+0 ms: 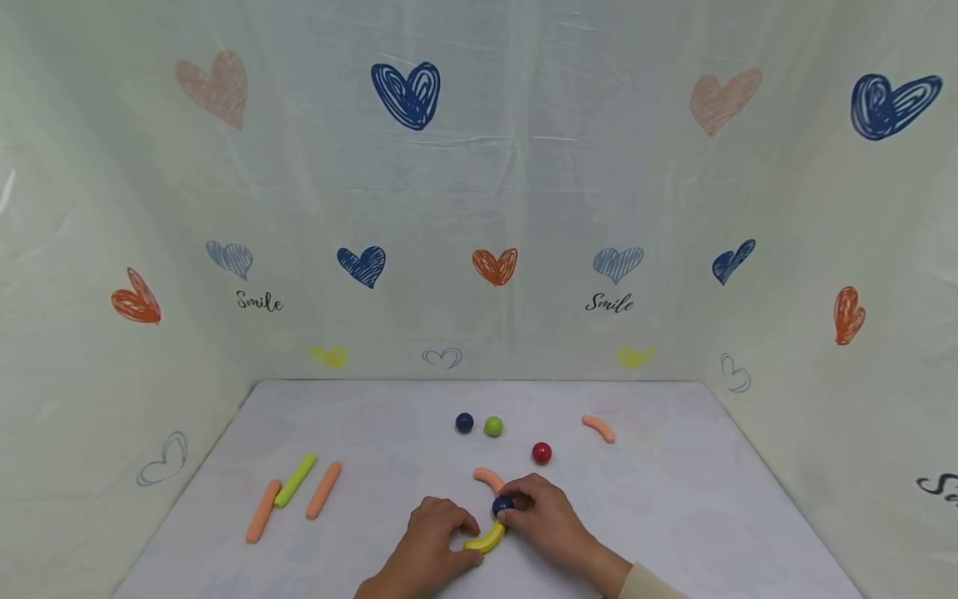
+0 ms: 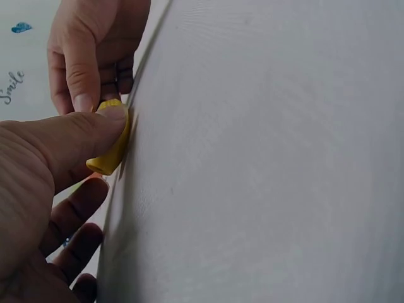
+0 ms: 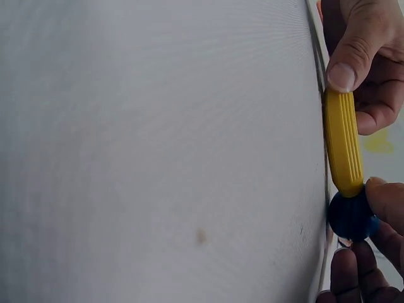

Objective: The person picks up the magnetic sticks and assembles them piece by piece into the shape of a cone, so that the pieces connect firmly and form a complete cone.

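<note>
My left hand (image 1: 434, 547) pinches one end of a short curved yellow rod (image 1: 486, 539) with ribbed sides, thumb on the near side. At the rod's other end, my right hand (image 1: 549, 517) holds a dark blue ball (image 1: 502, 505) between thumb and fingertips. In the right wrist view the blue ball (image 3: 351, 216) meets the tip of the yellow rod (image 3: 343, 144). A curved salmon-pink rod (image 1: 488, 477) reaches from the far side toward the ball, its near end partly behind the right fingers.
Beyond the hands lie another dark blue ball (image 1: 465, 423), a green ball (image 1: 493, 426), a red ball (image 1: 542, 452) and a curved salmon rod (image 1: 599, 429). To the left are straight salmon rods (image 1: 324, 490) and a yellow-green rod (image 1: 295, 480). Heart-printed curtains (image 1: 494, 191) surround the white table (image 1: 389, 433).
</note>
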{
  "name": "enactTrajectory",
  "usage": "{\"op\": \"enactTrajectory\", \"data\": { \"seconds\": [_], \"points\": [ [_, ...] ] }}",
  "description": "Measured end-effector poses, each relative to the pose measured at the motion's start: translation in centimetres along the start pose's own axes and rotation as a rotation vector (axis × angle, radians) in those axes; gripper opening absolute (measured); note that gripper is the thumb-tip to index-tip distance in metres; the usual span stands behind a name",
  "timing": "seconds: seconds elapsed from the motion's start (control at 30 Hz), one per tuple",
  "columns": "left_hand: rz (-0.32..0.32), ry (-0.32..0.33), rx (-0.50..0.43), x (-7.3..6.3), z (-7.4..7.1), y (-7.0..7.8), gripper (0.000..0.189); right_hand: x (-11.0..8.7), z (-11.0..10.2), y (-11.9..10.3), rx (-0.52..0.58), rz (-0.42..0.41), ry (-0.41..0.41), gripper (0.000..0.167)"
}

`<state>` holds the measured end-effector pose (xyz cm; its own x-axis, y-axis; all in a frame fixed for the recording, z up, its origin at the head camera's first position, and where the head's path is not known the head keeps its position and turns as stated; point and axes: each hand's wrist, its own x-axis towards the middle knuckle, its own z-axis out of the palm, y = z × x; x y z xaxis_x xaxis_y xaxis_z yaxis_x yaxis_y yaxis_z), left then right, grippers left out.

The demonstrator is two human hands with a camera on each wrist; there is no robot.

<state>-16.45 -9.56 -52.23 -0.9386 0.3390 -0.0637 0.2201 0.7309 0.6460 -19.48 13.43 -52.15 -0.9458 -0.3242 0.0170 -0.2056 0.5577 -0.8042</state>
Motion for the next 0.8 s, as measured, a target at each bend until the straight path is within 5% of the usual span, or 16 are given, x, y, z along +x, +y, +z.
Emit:
{"op": "enactTrajectory", "data": {
  "seconds": [0.47,0.8],
  "points": [
    [0.029,-0.003,-0.008,0.06,0.59,0.13,0.018,-0.06,-0.52,0.21,0.038,0.028,-0.042,0.029],
    [0.019,-0.011,-0.075,-0.16,-0.39,0.15,0.019,0.05,-0.43,0.36,0.046,0.016,-0.063,0.028]
  ]
}}
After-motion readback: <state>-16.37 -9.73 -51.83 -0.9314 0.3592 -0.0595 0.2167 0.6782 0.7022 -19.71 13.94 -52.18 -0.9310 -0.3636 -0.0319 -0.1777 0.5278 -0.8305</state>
